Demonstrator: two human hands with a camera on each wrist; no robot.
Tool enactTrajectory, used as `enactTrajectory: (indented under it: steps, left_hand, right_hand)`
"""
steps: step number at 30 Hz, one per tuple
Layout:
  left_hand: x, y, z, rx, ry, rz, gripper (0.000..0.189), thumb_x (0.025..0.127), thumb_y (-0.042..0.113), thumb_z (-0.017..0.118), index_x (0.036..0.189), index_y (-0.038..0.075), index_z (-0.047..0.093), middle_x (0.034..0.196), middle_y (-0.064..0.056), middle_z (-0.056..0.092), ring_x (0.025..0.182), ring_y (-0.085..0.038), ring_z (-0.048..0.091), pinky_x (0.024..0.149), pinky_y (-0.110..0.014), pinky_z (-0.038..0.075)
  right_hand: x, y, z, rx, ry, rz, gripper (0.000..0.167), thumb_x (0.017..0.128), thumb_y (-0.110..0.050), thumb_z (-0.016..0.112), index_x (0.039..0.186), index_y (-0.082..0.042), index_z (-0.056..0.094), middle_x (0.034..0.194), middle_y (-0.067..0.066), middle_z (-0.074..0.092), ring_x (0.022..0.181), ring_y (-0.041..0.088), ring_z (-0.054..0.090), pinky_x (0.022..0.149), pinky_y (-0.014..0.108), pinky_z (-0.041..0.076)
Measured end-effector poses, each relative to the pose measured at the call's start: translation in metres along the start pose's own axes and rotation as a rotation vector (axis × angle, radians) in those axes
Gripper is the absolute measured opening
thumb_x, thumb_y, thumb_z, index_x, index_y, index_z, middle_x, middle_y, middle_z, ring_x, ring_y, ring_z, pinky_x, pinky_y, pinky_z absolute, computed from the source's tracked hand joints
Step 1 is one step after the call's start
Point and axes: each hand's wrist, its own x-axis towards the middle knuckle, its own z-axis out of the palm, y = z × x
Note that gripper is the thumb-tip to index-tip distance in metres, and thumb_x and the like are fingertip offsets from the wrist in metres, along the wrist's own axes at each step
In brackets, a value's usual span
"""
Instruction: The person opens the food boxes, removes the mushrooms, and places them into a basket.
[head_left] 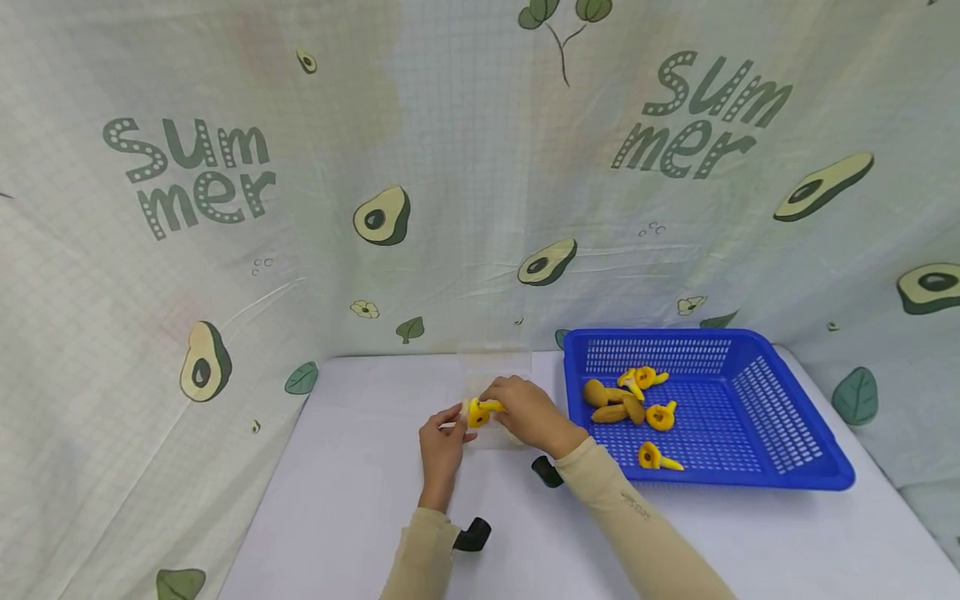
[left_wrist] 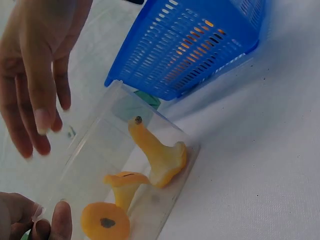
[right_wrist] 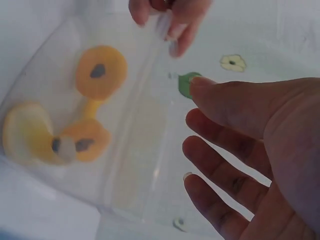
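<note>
A clear plastic box [left_wrist: 100, 132] stands on the white table, its see-through walls faint in the head view. Several yellow, chanterelle-like mushrooms lie inside it: a long-stemmed mushroom [left_wrist: 159, 155] and a round-capped mushroom [left_wrist: 102, 222] are plain in the left wrist view. My left hand [head_left: 441, 450] pinches the box's edge between thumb and fingers, as the right wrist view [right_wrist: 172, 20] also suggests. Above the box's right side hovers my right hand [head_left: 531, 414], fingers loosely bent and spread, holding nothing in either wrist view.
To the right stands a blue perforated basket [head_left: 806, 454], with yellow mushrooms [head_left: 661, 416] and brown mushrooms [head_left: 618, 412] in its left half. Black wrist-camera mounts [head_left: 474, 536] show by both wrists. A patterned curtain [head_left: 450, 150] hangs behind the table.
</note>
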Motion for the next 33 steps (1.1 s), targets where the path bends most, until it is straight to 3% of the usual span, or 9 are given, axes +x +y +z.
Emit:
enactTrajectory:
  steps: [5, 10, 26, 33]
  left_hand:
    - [0.0, -0.001, 0.0, 0.004, 0.007, 0.0, 0.027, 0.098, -0.008, 0.064, 0.124, -0.013, 0.07, 0.109, -0.022, 0.062, 0.073, -0.017, 0.067, 0.064, -0.022, 0.066]
    - [0.0, -0.001, 0.0, -0.005, 0.004, -0.005, 0.026, 0.099, -0.007, 0.065, 0.124, -0.013, 0.07, 0.109, -0.022, 0.061, 0.074, -0.019, 0.068, 0.064, -0.022, 0.066]
    - [-0.001, 0.0, -0.001, -0.006, -0.001, 0.013, 0.025, 0.098, -0.008, 0.065, 0.122, -0.014, 0.07, 0.108, -0.023, 0.062, 0.075, -0.022, 0.068, 0.064, -0.022, 0.066]
    - [-0.001, -0.001, -0.001, -0.03, -0.001, 0.047, 0.026, 0.097, -0.01, 0.065, 0.122, -0.016, 0.07, 0.104, -0.021, 0.061, 0.073, -0.022, 0.068, 0.064, -0.024, 0.067]
  right_hand:
    - [0.008, 0.002, 0.019, -0.036, -0.003, -0.002, 0.028, 0.088, 0.002, 0.083, 0.115, -0.001, 0.078, 0.113, 0.011, 0.075, 0.101, 0.032, 0.069, 0.09, 0.047, 0.064]
    - [0.013, 0.006, 0.03, -0.031, -0.018, 0.041, 0.026, 0.087, 0.003, 0.083, 0.113, -0.002, 0.079, 0.113, 0.011, 0.075, 0.101, 0.032, 0.068, 0.092, 0.047, 0.063]
    - [0.027, 0.015, 0.042, -0.045, -0.051, 0.054, 0.016, 0.084, -0.002, 0.088, 0.099, -0.004, 0.083, 0.097, 0.007, 0.079, 0.094, 0.027, 0.07, 0.091, 0.043, 0.064]
    - [0.038, 0.017, 0.048, -0.043, -0.093, 0.082, 0.009, 0.084, -0.002, 0.088, 0.089, -0.006, 0.081, 0.088, 0.005, 0.076, 0.086, 0.023, 0.068, 0.083, 0.04, 0.064]
